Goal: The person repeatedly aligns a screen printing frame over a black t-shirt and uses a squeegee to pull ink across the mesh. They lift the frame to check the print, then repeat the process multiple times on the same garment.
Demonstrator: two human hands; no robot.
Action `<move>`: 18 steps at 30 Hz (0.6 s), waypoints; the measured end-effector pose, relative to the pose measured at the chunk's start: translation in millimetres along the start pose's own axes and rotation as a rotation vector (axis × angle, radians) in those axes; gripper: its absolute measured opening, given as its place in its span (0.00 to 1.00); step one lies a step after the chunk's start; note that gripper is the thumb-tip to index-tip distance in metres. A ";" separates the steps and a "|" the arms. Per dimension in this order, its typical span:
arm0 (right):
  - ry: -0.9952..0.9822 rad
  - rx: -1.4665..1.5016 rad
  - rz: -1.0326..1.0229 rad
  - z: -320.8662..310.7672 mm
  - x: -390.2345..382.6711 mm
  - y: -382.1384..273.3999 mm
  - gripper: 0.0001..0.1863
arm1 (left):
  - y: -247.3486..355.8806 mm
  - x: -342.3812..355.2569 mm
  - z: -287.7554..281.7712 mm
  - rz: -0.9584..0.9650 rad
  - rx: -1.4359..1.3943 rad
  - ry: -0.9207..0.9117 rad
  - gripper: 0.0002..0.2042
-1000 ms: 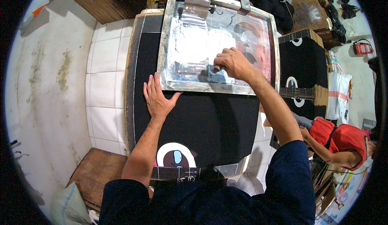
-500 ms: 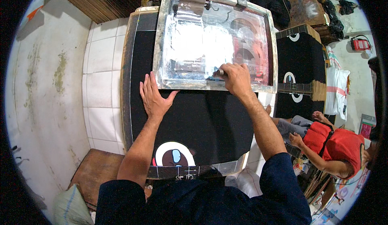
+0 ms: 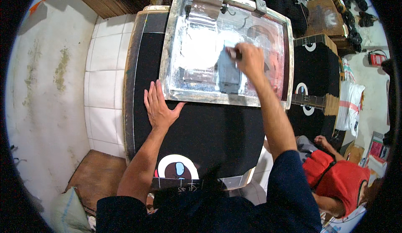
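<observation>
A screen-printing frame (image 3: 226,100) with a pale, shiny mesh lies over black fabric (image 3: 201,128) on a board. My right hand (image 3: 250,59) is closed round a small dark tool (image 3: 233,52) above the middle of the mesh; its working end is blurred, and I cannot tell whether it touches. At the frame's near left corner, my left hand (image 3: 160,109) lies open on the fabric, thumb spread along the frame's near edge and fingertips beside its left side. Nearest me, a printed white ring with a brown and blue centre (image 3: 178,168) shows on the fabric.
Metal hinge clamps (image 3: 260,6) grip the frame's far edge. A grey metal plate (image 3: 205,6) lies inside its far left corner. On the right stands another board with black fabric (image 3: 314,67). A person in a red top (image 3: 339,183) is close by, lower right. A white wall (image 3: 54,78) bounds the left.
My right hand has moved away from me across the mesh with the tool, from near the frame's front edge to its middle. My left hand keeps its place. The person in red has shifted.
</observation>
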State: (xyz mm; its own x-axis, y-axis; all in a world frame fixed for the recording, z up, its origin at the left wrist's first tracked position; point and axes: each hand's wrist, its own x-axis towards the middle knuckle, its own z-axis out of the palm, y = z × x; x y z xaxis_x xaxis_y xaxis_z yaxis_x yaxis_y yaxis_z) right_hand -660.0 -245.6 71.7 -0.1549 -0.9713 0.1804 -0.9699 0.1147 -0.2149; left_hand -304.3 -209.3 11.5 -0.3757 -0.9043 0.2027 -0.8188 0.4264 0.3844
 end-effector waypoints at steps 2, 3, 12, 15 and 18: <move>-0.034 -0.031 -0.035 -5.4 -19.6 -5.3 0.09 | 0.6 -0.3 -1.2 0.002 -0.009 0.009 0.56; -0.066 -0.032 -0.023 -7.1 -19.6 -3.9 0.10 | 1.1 -0.1 -1.5 -0.007 -0.011 -0.005 0.56; 0.126 -0.072 -0.020 13.7 73.9 24.3 0.14 | -2.6 -0.3 1.8 0.007 0.025 -0.029 0.59; -0.103 0.017 0.023 4.6 39.6 17.0 0.12 | -3.6 -2.6 3.3 0.003 0.020 -0.037 0.59; -0.089 0.000 -0.058 -10.4 -7.6 4.3 0.10 | -3.9 -1.2 4.0 0.001 0.016 -0.044 0.59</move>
State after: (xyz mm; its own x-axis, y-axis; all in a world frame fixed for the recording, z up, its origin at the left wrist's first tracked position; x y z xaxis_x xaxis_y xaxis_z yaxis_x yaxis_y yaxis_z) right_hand -665.0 -235.6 79.4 -0.0812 -0.9910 0.1066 -0.9767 0.0578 -0.2066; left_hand -302.4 -210.0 6.1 -0.3948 -0.9042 0.1629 -0.8254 0.4270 0.3693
